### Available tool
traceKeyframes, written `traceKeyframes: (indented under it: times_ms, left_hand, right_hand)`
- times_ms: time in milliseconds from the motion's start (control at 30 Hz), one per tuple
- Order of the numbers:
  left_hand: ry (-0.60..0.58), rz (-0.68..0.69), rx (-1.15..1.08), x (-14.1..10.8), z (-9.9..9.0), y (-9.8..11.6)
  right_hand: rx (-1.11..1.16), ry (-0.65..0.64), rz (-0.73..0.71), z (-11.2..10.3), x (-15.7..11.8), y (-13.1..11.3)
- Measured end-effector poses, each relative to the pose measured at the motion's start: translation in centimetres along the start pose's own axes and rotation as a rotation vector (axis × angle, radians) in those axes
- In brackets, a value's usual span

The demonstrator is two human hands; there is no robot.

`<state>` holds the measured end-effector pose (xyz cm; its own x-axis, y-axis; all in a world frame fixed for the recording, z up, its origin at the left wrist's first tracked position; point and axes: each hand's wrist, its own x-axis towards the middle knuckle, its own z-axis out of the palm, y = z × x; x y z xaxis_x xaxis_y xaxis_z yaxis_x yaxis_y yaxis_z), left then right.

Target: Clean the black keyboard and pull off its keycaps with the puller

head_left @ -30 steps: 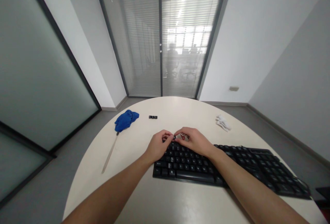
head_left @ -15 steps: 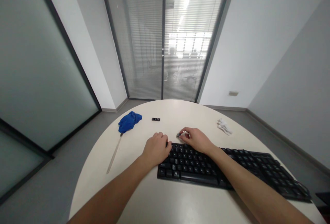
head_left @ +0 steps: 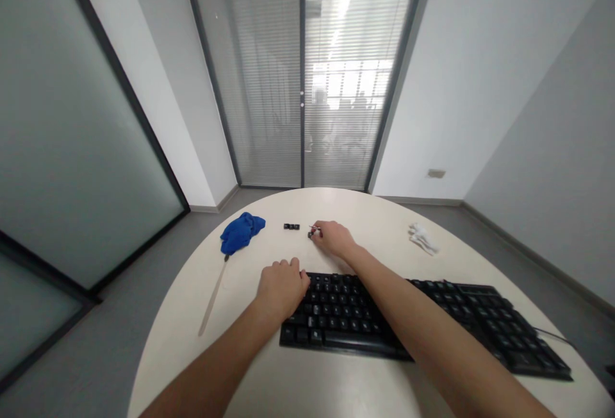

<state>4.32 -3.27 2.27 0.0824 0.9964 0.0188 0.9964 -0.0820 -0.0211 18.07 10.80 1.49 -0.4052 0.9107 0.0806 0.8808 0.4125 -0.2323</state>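
A black keyboard (head_left: 350, 340) lies slightly slanted across the round table, some of it covered by my right forearm. At its left end my left hand (head_left: 283, 288) is closed over the upper corner, gripping it, with the thumb hidden. Farther forward, my right hand (head_left: 334, 238) pinches a small keycap puller (head_left: 316, 229) with metallic and red parts. A small dark piece, seemingly a keycap (head_left: 310, 235), is at its tip, close above or on the table. Just left of it a short row of black keycaps (head_left: 291, 227) lies on the tabletop.
At the table's left lie a blue cloth (head_left: 241, 232) and a thin pale stick with a dark end, perhaps a brush (head_left: 214, 296). White crumpled gloves or cloth (head_left: 423, 238) lie at the right. A cable (head_left: 552, 334) runs off beyond the keyboard's right end.
My right hand has moved left and away from me with the puller, from above the keyboard to beside the row of keycaps. The keyboard and my left hand have shifted slightly left.
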Motion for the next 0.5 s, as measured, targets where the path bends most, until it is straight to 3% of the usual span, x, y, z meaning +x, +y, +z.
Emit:
traceKeyframes:
  times_ms: [200, 500]
  left_hand:
    - [-0.006, 0.027, 0.002, 0.1, 0.1, -0.1]
    - [-0.001, 0.036, 0.01, 0.2, 0.4, -0.2]
  right_hand:
    - [-0.036, 0.016, 0.051, 0.6, 1.9, -0.5]
    - [-0.056, 0.065, 0.017, 1.6, 2.4, -1.3]
